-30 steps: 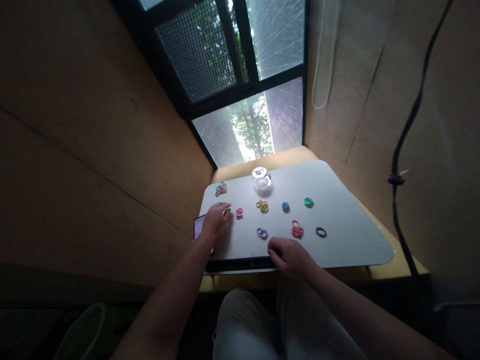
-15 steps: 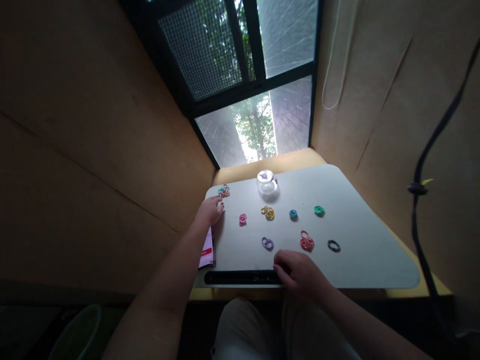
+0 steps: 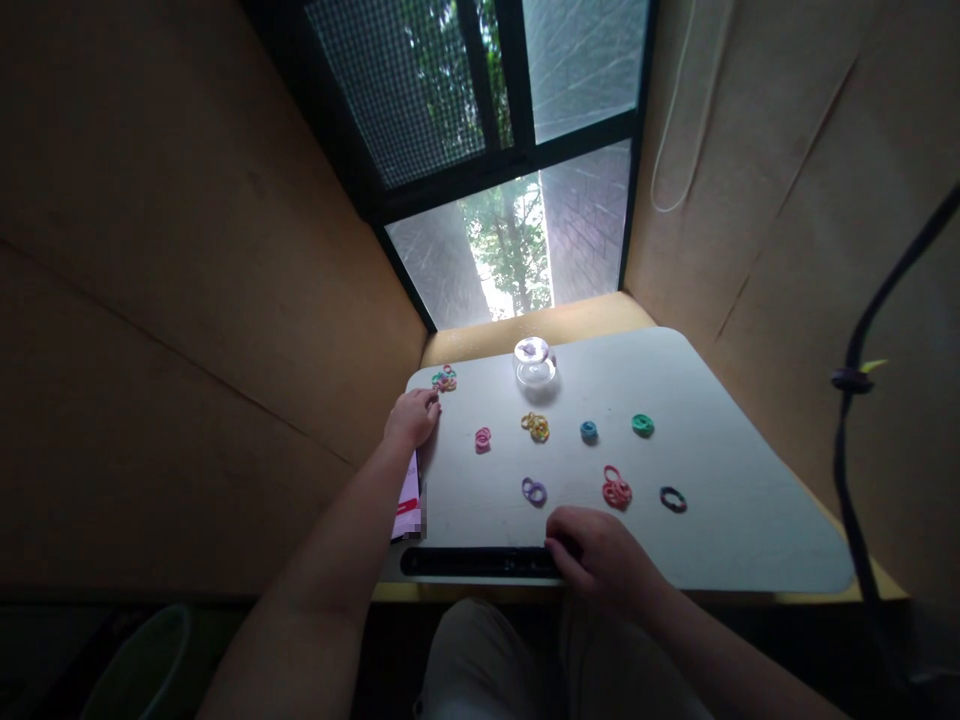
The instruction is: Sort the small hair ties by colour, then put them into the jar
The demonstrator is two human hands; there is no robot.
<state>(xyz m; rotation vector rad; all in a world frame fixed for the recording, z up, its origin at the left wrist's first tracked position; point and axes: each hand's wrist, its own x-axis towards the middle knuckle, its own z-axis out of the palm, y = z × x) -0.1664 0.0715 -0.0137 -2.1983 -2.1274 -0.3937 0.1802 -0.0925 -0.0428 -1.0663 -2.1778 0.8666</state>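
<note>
My left hand (image 3: 410,417) reaches to the far left of the white tabletop (image 3: 720,490), its curled fingers at a mixed-colour pile of small rubber bands (image 3: 444,379); whether they pinch a band I cannot tell. My right hand (image 3: 596,555) rests curled at the near edge, on the end of a black groove (image 3: 472,562). Sorted little heaps of bands lie between them: pink (image 3: 483,439), yellow (image 3: 535,426), blue (image 3: 589,430), green (image 3: 642,424), purple (image 3: 534,491), red (image 3: 616,489) and dark (image 3: 673,498).
A small clear glass jar (image 3: 535,364) stands at the far middle of the top. A phone with a lit screen (image 3: 409,497) lies at the left edge under my left forearm. Wooden panels close both sides, a window the back. A black cable (image 3: 847,400) hangs at right.
My left hand has moved from beside the pink heap up and left to the mixed pile. The phone's screen now shows beneath my forearm. My right hand has stayed put.
</note>
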